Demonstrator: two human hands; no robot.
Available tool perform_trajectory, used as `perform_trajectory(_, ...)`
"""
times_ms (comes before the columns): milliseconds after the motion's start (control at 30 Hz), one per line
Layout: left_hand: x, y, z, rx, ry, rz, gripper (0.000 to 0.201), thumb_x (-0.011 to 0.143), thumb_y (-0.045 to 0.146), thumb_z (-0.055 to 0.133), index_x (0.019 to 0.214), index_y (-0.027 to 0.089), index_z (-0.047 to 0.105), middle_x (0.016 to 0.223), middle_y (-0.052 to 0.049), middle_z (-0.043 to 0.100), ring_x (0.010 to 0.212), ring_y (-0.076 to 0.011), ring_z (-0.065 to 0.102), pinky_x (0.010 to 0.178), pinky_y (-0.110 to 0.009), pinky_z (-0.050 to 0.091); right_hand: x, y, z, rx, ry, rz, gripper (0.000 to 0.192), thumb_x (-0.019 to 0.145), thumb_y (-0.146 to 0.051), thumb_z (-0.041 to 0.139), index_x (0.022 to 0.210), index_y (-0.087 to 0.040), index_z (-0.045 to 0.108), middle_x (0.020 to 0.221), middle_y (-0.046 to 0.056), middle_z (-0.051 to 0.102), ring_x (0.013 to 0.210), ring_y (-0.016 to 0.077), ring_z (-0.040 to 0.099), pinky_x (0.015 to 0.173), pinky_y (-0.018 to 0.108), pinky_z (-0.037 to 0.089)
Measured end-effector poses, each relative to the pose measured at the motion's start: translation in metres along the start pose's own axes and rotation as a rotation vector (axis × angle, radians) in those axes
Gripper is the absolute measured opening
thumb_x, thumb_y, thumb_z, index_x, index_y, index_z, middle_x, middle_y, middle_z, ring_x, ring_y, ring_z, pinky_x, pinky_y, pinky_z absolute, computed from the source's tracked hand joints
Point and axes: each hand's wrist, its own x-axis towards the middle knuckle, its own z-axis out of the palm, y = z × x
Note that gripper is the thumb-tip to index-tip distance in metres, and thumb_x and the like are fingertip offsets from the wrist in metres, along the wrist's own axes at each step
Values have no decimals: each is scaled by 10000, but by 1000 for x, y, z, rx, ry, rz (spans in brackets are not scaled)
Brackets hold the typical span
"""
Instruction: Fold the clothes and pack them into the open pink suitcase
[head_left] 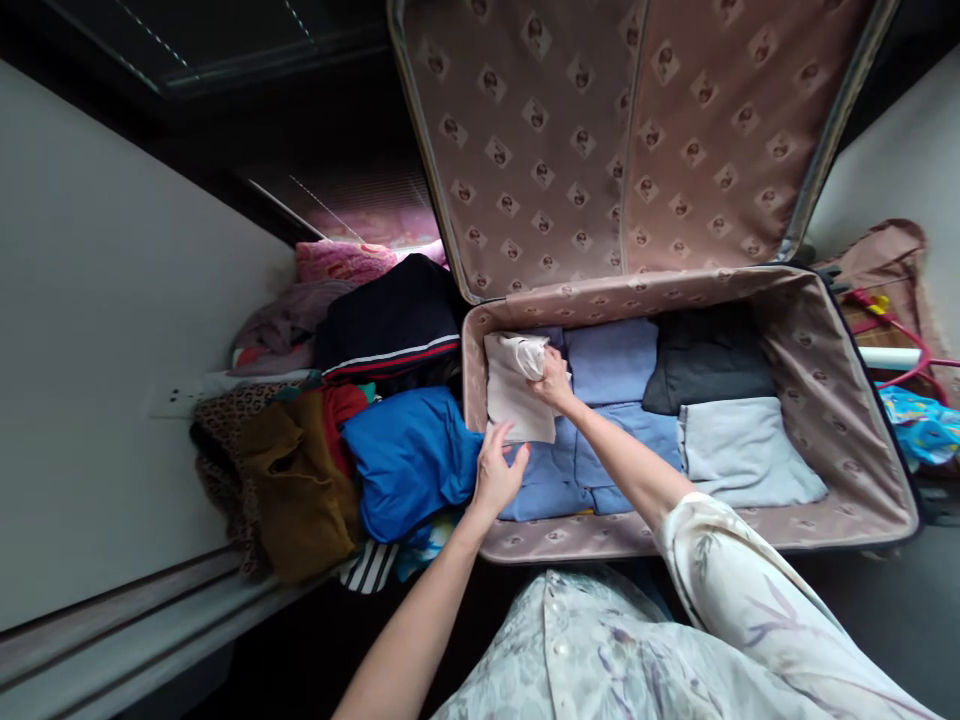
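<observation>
Right hand is closed round the top of a white folded garment, pinching the bunched cloth at the suitcase's far left corner. Left hand sits at the near left edge, fingers loosely spread, fingertips on the garment's lower edge. Blue folded clothes lie just beside it inside. A blue top heads the heap outside the left wall.
</observation>
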Motion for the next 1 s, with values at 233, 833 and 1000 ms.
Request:
perform_trajectory(233, 40, -2, 1, -230, 16, -170, 1306, 603, 646, 882, 1629, 217, 198, 1638, -228, 326, 1528, -388, 312, 1220, -543, 329, -92, -26, -39, 397, -193, -200, 112, 728, -285, 652, 811, -213, 669, 858, 23, 699, 845, 211, 626, 883, 343, 538)
perform_trajectory(833, -31, 44, 51, -1151, -998, -635, 1149, 380, 567, 1011, 1376, 145, 625, 1241, -217, 718, 1229, -466, 629, 1058, -540, 491, -205, -7, -129, 1271, -182, 408, 622, 543, -409, 925, 1078, -175, 711, 982, 93, 774, 874, 278, 729, 837, 430, 593)
perform_trajectory(1000, -32, 50, 55, -991, -734, -758, 889, 433, 379, 1026, 1229, 133, 714, 1159, -196, 754, 1142, -419, 689, 1010, -511, 539, -195, 24, -137, 1214, -111, 481, 617, 507, -309, 919, 1071, -172, 711, 991, 75, 780, 920, 274, 728, 871, 421, 580)
